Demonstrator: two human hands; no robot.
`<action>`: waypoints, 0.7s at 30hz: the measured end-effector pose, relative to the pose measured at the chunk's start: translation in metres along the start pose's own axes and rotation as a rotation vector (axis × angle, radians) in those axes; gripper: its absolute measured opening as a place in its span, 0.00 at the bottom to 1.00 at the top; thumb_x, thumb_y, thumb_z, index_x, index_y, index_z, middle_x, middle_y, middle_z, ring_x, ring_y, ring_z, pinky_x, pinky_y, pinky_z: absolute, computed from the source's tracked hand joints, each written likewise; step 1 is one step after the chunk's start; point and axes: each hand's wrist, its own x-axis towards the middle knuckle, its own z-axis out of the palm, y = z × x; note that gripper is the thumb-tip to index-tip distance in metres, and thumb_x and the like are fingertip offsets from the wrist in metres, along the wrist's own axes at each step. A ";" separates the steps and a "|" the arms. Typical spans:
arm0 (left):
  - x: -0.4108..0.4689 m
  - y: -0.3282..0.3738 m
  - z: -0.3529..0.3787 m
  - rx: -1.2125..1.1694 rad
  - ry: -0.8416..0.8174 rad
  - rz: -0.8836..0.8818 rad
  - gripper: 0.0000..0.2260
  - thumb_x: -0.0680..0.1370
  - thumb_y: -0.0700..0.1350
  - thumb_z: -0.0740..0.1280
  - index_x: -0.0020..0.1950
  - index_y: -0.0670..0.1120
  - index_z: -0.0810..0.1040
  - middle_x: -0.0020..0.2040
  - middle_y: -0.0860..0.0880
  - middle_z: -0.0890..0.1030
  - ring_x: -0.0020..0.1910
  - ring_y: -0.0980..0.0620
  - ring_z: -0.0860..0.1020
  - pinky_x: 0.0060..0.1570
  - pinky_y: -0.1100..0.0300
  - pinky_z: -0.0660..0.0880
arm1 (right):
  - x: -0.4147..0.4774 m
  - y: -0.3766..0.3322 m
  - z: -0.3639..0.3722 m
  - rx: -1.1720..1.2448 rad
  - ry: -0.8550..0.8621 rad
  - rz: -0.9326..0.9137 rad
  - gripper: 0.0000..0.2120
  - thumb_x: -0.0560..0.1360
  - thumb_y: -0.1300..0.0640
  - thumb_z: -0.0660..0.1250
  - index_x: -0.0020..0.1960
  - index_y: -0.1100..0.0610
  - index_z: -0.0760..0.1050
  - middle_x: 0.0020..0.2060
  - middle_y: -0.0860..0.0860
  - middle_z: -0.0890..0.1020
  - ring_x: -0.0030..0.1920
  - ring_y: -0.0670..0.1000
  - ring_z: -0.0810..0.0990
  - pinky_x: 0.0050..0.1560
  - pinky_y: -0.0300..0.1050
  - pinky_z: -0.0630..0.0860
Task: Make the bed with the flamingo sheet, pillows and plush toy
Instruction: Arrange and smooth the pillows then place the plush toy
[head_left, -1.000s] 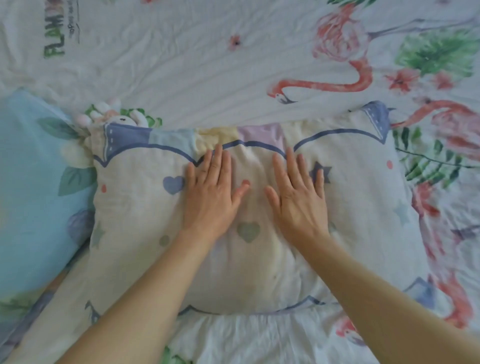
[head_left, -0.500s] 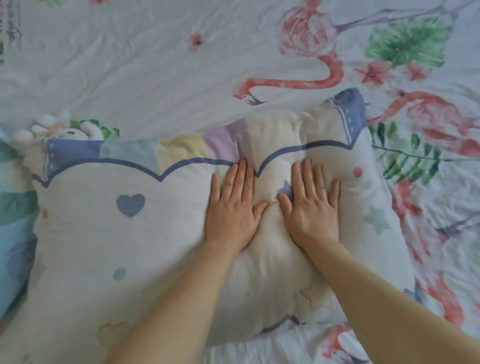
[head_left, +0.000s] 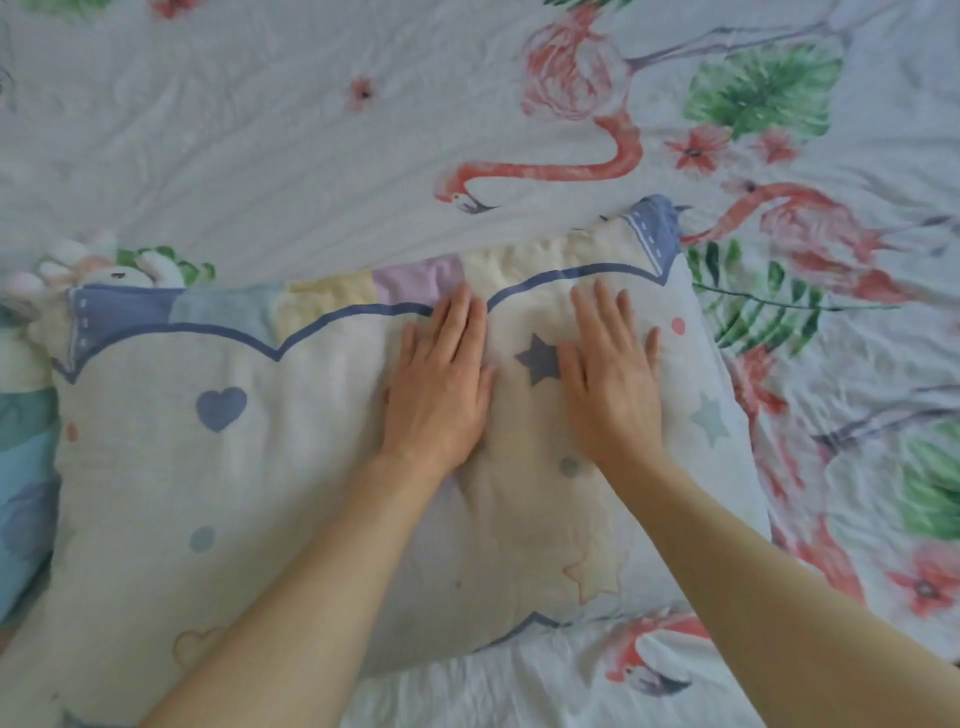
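Bed covered by wrinkled flamingo sheet, cream heart-and-star pillow on it beneath left hand and right hand, plush toy far left of the left hand, blue pillow further left

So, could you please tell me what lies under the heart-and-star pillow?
The flamingo sheet shows past the far, right and near edges of the pillow, which seems to rest on it. Anything else beneath is hidden.

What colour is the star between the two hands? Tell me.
Dark blue star, printed on the cream pillow; head view.
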 end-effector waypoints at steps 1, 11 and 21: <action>0.004 0.006 -0.008 -0.062 0.060 0.036 0.25 0.79 0.42 0.54 0.76 0.40 0.57 0.77 0.43 0.57 0.76 0.44 0.56 0.71 0.41 0.60 | -0.001 -0.003 -0.007 0.067 0.080 0.016 0.26 0.81 0.50 0.50 0.78 0.53 0.52 0.77 0.49 0.53 0.77 0.49 0.45 0.75 0.52 0.38; 0.015 0.055 0.017 0.125 0.075 0.076 0.30 0.78 0.54 0.55 0.77 0.42 0.56 0.78 0.44 0.55 0.77 0.45 0.55 0.73 0.42 0.53 | -0.021 0.059 -0.012 -0.180 0.093 0.076 0.33 0.78 0.41 0.43 0.78 0.56 0.43 0.77 0.53 0.45 0.77 0.53 0.43 0.75 0.62 0.44; 0.020 0.049 0.068 0.241 -0.074 0.054 0.32 0.78 0.59 0.50 0.78 0.43 0.52 0.78 0.44 0.54 0.77 0.46 0.53 0.73 0.41 0.51 | -0.018 0.091 0.031 -0.286 -0.117 0.151 0.33 0.76 0.37 0.35 0.77 0.49 0.36 0.77 0.48 0.40 0.76 0.48 0.36 0.74 0.59 0.38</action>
